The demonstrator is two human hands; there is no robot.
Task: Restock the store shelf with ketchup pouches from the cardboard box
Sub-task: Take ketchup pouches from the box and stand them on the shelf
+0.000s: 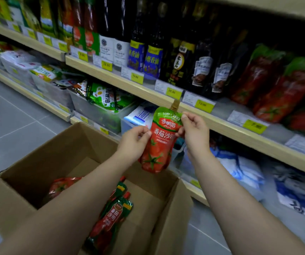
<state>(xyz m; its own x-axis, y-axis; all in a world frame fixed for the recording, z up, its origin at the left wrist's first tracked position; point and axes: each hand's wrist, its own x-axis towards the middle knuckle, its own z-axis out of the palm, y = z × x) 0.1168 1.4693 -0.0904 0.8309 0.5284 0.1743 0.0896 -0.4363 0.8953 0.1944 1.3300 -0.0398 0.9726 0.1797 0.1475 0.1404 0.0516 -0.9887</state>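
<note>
A: Holding steady over the cardboard box (28,173). Taking the held pouch (160,142) as the landmark and going left to right. What sits left of it?

B: Left hand (135,142), touching the pouch's left edge about halfway up. Thumb and forefinger pressed together on that edge, other fingers curled in behind. A pinch, not a full grasp.

A: The pouch itself?

B: Upright, clear above the box's far wall. Long axis close to vertical, leaning slightly: spout (175,104) up and a little right, rounded base down and a little left. Printed face toward the camera.

A: Right of it?

B: Right hand (194,131), touching the upper right corner near the spout. Fingertips pinched on the green top; a lower finger seems to press the right edge, though I cannot tell how firmly.

A: Further right?

B: Shelved red pouches (269,83), up and right of the held one, well apart from it, on the wooden shelf (230,126) whose front edge passes just behind the spout.

A: So the move turns on that?

B: My reading: the pouch must travel up and right, past the shelf edge. Right hand is nearer that slot and higher on the pouch, so it likely leads; left would let go.

A: Stock left?

B: Below the held pouch, in the box: spare pouches (111,216) lying flat, spouts pointing away, plus another partly hidden by the left forearm.
</note>
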